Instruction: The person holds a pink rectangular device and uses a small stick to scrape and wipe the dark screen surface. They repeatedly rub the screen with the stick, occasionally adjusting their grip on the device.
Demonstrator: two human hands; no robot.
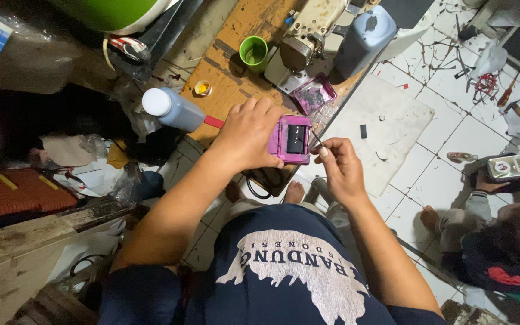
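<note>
My left hand grips a small pink plastic case with a dark rectangular window in its face, held over the edge of the wooden worktable. My right hand sits just right of the case and pinches a thin metal pin or needle whose tip touches the case's right side. A second pink tray-like part with dark contents lies on the table behind the case.
On the table stand a green cup, a white-capped grey bottle, a small yellow cap and a sewing machine beside a grey jug. Another person sits on the tiled floor at the right holding a phone.
</note>
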